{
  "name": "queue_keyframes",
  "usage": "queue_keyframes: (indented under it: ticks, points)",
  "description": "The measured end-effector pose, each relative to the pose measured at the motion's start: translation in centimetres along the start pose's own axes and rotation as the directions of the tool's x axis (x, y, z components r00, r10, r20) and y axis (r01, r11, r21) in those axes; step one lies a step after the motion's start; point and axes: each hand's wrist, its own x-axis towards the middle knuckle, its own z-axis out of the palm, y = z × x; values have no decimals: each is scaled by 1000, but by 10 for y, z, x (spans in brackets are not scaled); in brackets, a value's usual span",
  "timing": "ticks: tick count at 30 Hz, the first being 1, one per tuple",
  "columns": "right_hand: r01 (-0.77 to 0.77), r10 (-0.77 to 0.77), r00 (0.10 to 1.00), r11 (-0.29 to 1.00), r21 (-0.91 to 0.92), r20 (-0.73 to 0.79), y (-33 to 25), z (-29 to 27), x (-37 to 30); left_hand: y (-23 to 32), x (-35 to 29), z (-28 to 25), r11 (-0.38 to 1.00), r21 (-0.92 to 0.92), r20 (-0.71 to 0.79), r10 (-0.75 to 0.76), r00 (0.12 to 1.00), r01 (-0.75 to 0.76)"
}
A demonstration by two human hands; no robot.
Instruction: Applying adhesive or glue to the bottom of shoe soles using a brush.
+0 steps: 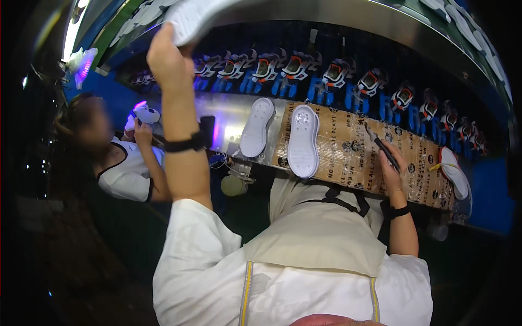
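Note:
My left hand (pixel 169 61) is raised at the upper left, its fingers closed round the end of a white shoe sole (pixel 200 17) that runs out of the top of the picture. In my right hand (pixel 392 165), low over the cardboard at the right, is a slim black-handled tool (pixel 385 151) with a narrow greyish tip. Its exact kind is unclear. Two more white soles lie side by side in front of me: one sole (pixel 257 127) on the metal bench, the other sole (pixel 303 142) on the cardboard's left part.
Taped printed cardboard (pixel 340 160) covers the metal bench (pixel 231 108). A white-and-red shoe part (pixel 455 173) lies at its right end. Beyond hangs a row of shoe uppers (pixel 334 73) on blue holders, beneath a curved shelf (pixel 348 19) bearing soles. A co-worker (pixel 128 168) handles a shoe at left.

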Motion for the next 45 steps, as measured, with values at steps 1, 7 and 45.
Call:
queue_keyframes:
  ticks: [1,7,45]
  points:
    - [6,-6,1000,1000,6,2,-5,-3,-1,-2,-30,-3,995,-54,97,-75,992,80]
    - [-338,392,917,864,372,-77,-11,-22,-8,-85,-222,1,657,69,309,-730,610,751]
    - [-103,57,982,959,262,178,-142,-16,49,-106,-317,64,339,-163,487,-789,374,927]
